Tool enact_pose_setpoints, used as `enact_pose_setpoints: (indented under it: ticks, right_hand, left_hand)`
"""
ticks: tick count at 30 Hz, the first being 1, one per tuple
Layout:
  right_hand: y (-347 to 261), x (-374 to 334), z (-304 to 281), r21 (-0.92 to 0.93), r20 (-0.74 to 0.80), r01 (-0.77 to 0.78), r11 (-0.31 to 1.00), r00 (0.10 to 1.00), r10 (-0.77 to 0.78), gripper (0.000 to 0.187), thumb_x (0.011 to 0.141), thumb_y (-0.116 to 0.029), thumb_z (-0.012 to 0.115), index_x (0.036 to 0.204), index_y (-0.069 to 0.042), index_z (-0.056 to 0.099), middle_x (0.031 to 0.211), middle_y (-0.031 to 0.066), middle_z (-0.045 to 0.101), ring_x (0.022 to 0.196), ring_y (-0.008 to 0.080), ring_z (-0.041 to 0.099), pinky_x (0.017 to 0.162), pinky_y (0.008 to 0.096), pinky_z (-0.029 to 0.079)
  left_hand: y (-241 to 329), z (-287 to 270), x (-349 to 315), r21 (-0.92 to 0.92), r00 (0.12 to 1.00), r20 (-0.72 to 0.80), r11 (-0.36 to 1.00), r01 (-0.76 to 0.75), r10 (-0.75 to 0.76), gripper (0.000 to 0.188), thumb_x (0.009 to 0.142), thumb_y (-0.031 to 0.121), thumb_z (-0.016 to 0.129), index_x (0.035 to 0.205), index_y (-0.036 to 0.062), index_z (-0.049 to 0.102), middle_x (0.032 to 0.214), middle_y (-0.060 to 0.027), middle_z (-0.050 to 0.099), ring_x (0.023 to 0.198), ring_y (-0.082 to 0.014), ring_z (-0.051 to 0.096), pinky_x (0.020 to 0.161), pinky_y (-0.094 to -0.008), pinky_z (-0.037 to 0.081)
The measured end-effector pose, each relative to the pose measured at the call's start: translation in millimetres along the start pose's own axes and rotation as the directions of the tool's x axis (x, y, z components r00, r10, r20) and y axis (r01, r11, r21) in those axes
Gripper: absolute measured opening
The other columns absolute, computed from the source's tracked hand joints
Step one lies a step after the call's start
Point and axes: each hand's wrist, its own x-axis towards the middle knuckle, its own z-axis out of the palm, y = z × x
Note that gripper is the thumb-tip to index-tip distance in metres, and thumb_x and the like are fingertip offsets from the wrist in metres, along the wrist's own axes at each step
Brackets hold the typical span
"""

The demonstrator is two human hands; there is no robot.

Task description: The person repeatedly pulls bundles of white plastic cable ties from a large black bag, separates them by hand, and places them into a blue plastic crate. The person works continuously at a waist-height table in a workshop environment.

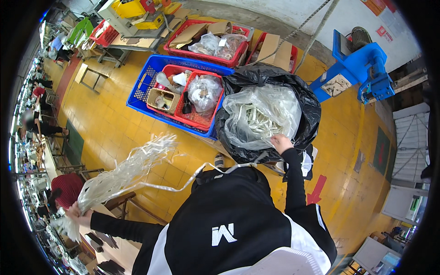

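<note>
Out at the far left, my left hand (79,216) is closed round a long bundle of thin white strips (123,174), whose loose ends fan out toward the middle. From the bundle one long strip (197,175) trails across in front of my black-and-white top toward the bag. My right hand (281,143) is closed at the near rim of a clear plastic bag (292,107); what its fingers pinch, rim or strip, is too small to tell. Inside this bag lies a tangle of pale strips (259,120). A black plastic bag (311,107) surrounds the clear one.
Left of the bags stands a blue crate (137,94) holding red baskets (201,120). Behind are red crates (204,52) with cardboard and plastic bags. A blue machine (341,68) stands at right. A table (121,252) is at lower left, near a person in red (66,189).
</note>
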Motion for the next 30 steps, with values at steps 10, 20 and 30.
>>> enact_pose_setpoints:
  ticks: [10, 20, 30]
  right_hand:
    - [-59, 87, 75, -0.348, 0.005, 0.166, 0.923, 0.984, -0.176, 0.019, 0.074, -0.022, 0.058, 0.086, -0.010, 0.066, 0.086, 0.0082, 0.062, 0.088, 0.0257, 0.059, 0.090, 0.0416, 0.040]
    - [-249, -13, -10, 0.588, -0.029, 0.458, 0.667, 0.836, -0.548, 0.018, 0.083, -0.007, 0.052, 0.099, -0.007, 0.060, 0.076, 0.0086, 0.060, 0.071, 0.0258, 0.061, 0.064, 0.0339, 0.047]
    - [-183, -33, -18, 0.414, 0.250, 0.170, 0.894, 0.923, -0.291, 0.017, 0.087, -0.017, 0.052, 0.098, -0.007, 0.060, 0.070, 0.0092, 0.063, 0.062, 0.0203, 0.062, 0.058, 0.0289, 0.046]
  left_hand:
    - [-123, 105, -136, 0.068, 0.781, 0.203, 0.804, 0.591, -0.591, 0.032, 0.088, 0.022, 0.053, 0.114, 0.0020, 0.052, 0.057, 0.0049, 0.036, 0.052, -0.0046, 0.035, 0.058, -0.0227, 0.039]
    - [-118, 215, -334, 0.397, -0.171, 0.316, -0.034, 0.917, -0.933, 0.048, 0.091, 0.039, 0.045, 0.114, -0.0028, 0.051, 0.078, -0.0033, 0.055, 0.078, -0.0144, 0.055, 0.067, -0.0283, 0.045]
    - [-154, 210, -244, 0.084, 0.201, 0.457, 0.267, 0.960, -0.867, 0.048, 0.092, 0.035, 0.044, 0.125, -0.0003, 0.040, 0.063, 0.0074, 0.033, 0.059, -0.0050, 0.035, 0.063, -0.0235, 0.038]
